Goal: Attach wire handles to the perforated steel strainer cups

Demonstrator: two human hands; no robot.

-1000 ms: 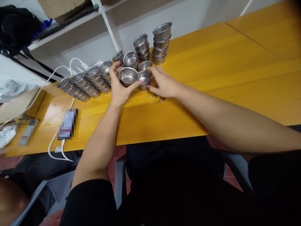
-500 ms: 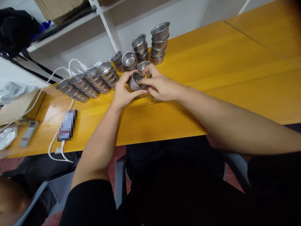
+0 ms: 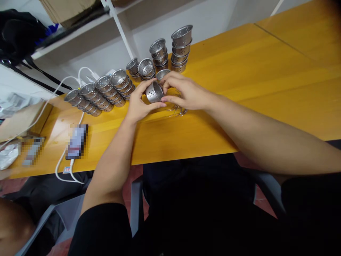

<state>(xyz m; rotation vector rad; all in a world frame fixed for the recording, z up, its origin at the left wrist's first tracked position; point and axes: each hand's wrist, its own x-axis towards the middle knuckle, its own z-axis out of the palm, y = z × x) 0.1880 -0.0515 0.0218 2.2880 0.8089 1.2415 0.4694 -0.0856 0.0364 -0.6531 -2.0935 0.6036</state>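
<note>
My left hand [image 3: 139, 103] and my right hand [image 3: 186, 93] meet over the yellow table [image 3: 239, 81] and both grip one small perforated metal cup [image 3: 153, 93], tipped on its side. The left fingers wrap its near side; the right fingertips pinch its rim on the right. Just below the right hand lie thin wire pieces [image 3: 178, 111] on the table. Another single cup [image 3: 162, 74] sits right behind the hands.
Rows of stacked perforated cups [image 3: 102, 93] lie at the left, with taller upright stacks [image 3: 181, 48] behind. A phone [image 3: 76, 141] and a white cable [image 3: 62, 167] lie near the table's front left edge. A white shelf [image 3: 80, 32] stands behind the table.
The left hand lifted a cup off the pile and tipped it sideways. The right hand came over from the neighbouring cups and closed on its rim.
</note>
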